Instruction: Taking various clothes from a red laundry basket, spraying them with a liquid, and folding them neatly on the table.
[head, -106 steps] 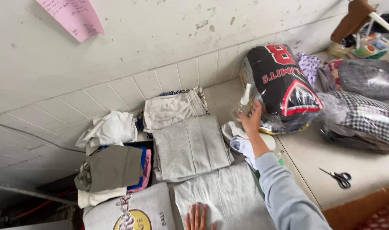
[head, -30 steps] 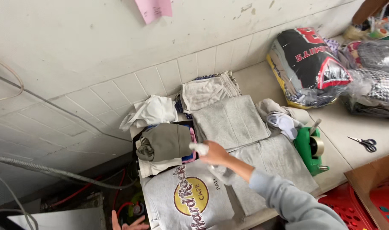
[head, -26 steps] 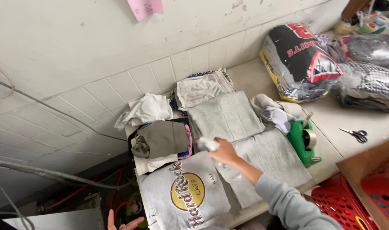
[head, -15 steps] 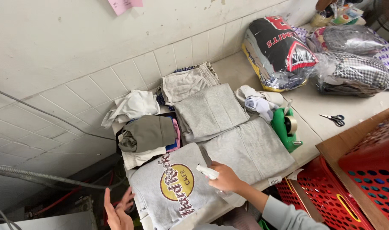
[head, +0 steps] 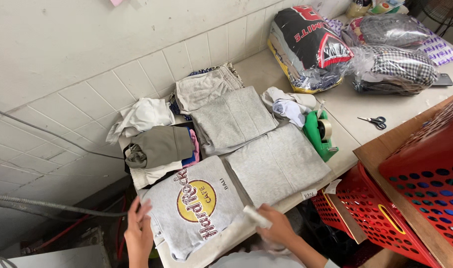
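A grey sweatshirt with a round yellow and brown print (head: 194, 208) lies flat at the near left end of the table. My left hand (head: 138, 229) rests on its left edge, fingers spread. My right hand (head: 275, 227) is closed around a small white cylindrical object (head: 251, 216) at the table's near edge, just below a folded plain grey garment (head: 278, 164). Another folded grey garment (head: 231, 118) lies behind it.
An olive garment (head: 159, 146) tops a pile by the tiled wall, with white cloth (head: 142, 114) behind. A green tape dispenser (head: 320, 134), scissors (head: 373, 120), bagged clothes (head: 308, 44) and red baskets (head: 425, 164) are to the right.
My right hand has drawn back with the white object from the grey garments to the table's near edge. My left hand has come up onto the printed sweatshirt's edge.
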